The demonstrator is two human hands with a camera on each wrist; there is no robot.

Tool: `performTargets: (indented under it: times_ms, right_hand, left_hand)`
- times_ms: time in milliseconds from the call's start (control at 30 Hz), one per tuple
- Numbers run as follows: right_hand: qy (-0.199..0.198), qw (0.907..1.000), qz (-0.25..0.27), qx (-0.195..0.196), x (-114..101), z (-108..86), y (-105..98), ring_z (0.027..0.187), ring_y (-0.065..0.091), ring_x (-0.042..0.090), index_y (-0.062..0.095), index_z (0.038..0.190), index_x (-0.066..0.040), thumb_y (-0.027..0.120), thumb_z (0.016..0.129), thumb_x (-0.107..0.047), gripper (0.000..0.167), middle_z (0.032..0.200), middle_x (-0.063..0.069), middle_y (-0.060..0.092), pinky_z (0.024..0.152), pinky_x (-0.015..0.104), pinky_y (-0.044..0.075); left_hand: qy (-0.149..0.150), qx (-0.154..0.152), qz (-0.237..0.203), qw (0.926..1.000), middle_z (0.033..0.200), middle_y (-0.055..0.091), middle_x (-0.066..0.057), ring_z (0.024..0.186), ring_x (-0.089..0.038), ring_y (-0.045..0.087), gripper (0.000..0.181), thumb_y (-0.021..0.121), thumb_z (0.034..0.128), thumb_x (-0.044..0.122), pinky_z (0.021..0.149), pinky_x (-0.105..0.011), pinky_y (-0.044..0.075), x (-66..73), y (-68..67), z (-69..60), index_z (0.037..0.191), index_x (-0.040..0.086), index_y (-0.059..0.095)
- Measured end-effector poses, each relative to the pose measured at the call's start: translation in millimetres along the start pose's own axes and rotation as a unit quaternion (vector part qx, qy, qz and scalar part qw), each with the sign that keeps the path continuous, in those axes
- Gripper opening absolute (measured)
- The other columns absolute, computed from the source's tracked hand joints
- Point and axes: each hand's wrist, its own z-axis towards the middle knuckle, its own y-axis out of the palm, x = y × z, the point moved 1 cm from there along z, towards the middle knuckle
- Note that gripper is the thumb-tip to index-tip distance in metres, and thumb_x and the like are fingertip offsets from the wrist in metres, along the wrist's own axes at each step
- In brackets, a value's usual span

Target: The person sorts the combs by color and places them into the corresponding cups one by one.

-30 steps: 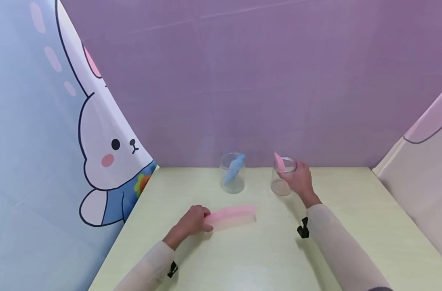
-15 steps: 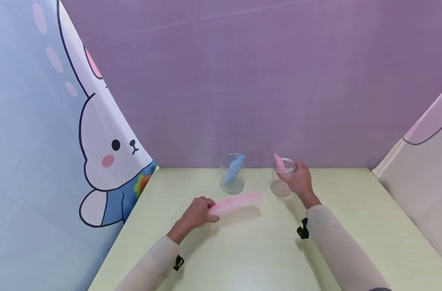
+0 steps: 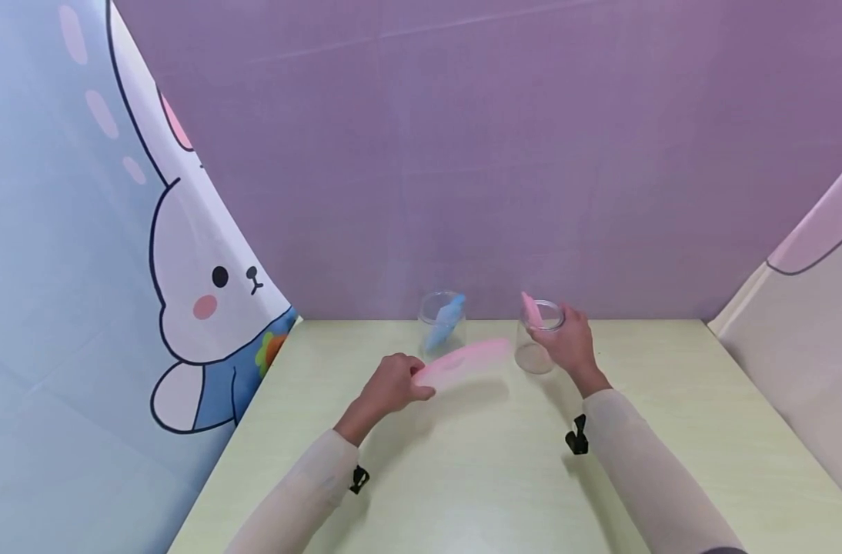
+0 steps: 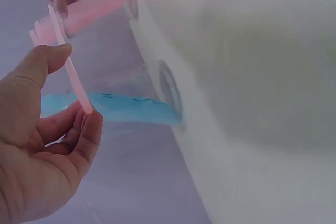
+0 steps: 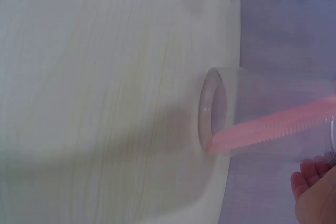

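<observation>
My left hand (image 3: pixel 392 385) pinches a pink comb (image 3: pixel 462 363) by one end between thumb and fingers, held above the table. The comb shows edge-on in the left wrist view. My right hand (image 3: pixel 568 338) grips the upper rim of a clear jar (image 3: pixel 535 358) on the table. Inside that jar leans another pink comb (image 5: pixel 273 127), its teeth visible in the right wrist view. Left of it stands a second clear jar (image 3: pixel 431 312) with a blue comb-like piece (image 3: pixel 446 322) leaning in it, marked with dark print in the left wrist view (image 4: pixel 121 106).
The pale table (image 3: pixel 462 485) ends at a purple cloth backdrop (image 3: pixel 462 154). A blue cloth with a printed rabbit (image 3: pixel 206 285) hangs along the left side, and a pale cloth (image 3: pixel 802 331) along the right.
My left hand has lifted the pink comb and carried it forward and to the right, nearer the jars. My right hand stays on the right jar's rim.
</observation>
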Motion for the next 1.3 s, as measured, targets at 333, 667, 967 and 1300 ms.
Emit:
performTargets:
  times_ms: [333,667,967,1300]
  right_hand:
    - [-0.005,1.0,-0.001,0.002,3.0,2.0,1.0,0.113,0.055,0.042,0.053,0.13,0.006,0.081,0.084,-0.035,0.068,0.127,0.03,0.058,0.095,0.058,0.05]
    - [0.001,1.0,-0.006,0.001,4.3,4.4,0.9,0.113,0.054,0.042,0.053,0.131,0.008,0.081,0.083,-0.034,0.07,0.126,0.029,0.057,0.095,0.058,0.048]
    - [0.001,1.0,-0.006,0.003,7.3,3.7,0.7,0.114,0.054,0.041,0.053,0.131,0.008,0.08,0.084,-0.041,0.074,0.128,0.03,0.058,0.095,0.057,0.048]
    - [-0.005,1.0,-0.004,0.0,4.8,3.3,0.1,0.109,0.055,0.04,0.054,0.126,0.006,0.082,0.084,-0.036,0.066,0.122,0.027,0.059,0.092,0.055,0.049]
  left_hand:
    - [0.018,0.027,-0.003,0.9995,0.075,0.062,-0.002,0.07,-0.014,0.051,0.031,0.08,0.0792,0.03,0.06,-0.025,0.044,19.8,-2.4,17.1,0.092,0.002,0.076]
    - [0.012,0.046,0.006,0.9989,0.07,0.06,-0.001,0.066,-0.014,0.051,0.027,0.082,0.0791,0.032,0.056,-0.023,0.041,40.1,-2.1,33.3,0.079,0.005,0.074]
    - [-0.001,0.069,0.041,0.9967,0.064,0.055,-0.001,0.063,-0.016,0.049,0.029,0.08,0.0769,0.028,0.052,-0.026,0.038,56.4,-1.6,43.7,0.064,0.009,0.062]
    - [-0.028,0.055,0.078,0.995,0.071,0.057,-0.005,0.079,-0.02,0.054,0.031,0.075,0.0818,0.031,0.066,-0.033,0.048,77.4,-1.6,52.6,0.07,0.008,0.057]
